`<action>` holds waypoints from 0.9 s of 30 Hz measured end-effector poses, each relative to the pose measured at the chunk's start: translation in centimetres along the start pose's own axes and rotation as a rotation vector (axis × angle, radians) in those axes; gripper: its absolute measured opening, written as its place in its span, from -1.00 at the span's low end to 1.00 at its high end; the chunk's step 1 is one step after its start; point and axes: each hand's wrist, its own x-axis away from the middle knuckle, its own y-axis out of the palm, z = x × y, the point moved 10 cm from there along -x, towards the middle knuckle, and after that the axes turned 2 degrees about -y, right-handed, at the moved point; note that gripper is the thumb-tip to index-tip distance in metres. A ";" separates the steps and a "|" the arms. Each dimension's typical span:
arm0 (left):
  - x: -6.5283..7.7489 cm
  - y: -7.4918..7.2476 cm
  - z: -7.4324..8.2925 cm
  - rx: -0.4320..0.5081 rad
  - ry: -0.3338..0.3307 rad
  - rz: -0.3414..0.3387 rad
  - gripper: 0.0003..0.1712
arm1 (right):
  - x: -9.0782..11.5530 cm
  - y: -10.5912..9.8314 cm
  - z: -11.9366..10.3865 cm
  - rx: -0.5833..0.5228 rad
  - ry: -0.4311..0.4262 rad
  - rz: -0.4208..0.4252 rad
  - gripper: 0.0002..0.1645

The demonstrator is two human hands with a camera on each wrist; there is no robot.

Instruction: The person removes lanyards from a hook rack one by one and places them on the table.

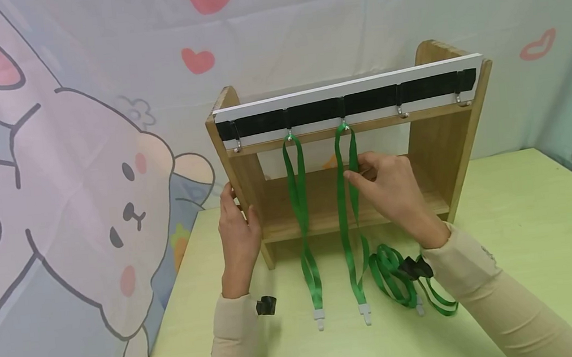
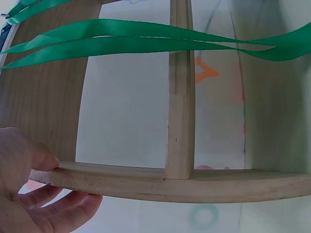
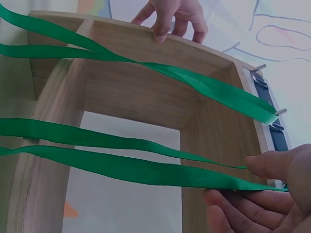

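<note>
A small wooden shelf (image 1: 351,225) stands on the table, with a white strip (image 1: 309,96) carrying a row of metal hooks along its top front. My left hand (image 1: 237,234) grips the shelf's left side panel (image 2: 126,183), thumb on one face and fingers on the other. A green lanyard (image 1: 303,216) hangs from the second hook from the left. On the middle hook hangs another green lanyard (image 1: 344,213). Just below that hook, my right hand (image 1: 389,186) holds its straps (image 3: 146,167) between thumb and curled fingers. White clips hang at the lower ends of both lanyards.
More green lanyard (image 1: 389,277) lies bundled on the light green table (image 1: 532,247), partly behind the right wrist. The left end hook (image 1: 237,145) and the two right-hand hooks (image 1: 403,112) hold nothing. A printed cloth (image 1: 132,226) hangs behind the shelf.
</note>
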 end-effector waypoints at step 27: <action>0.1 -0.1 0.2 0.003 0.021 0.010 -0.35 | -1.2 0.3 -1.6 0.071 -0.069 0.028 -0.71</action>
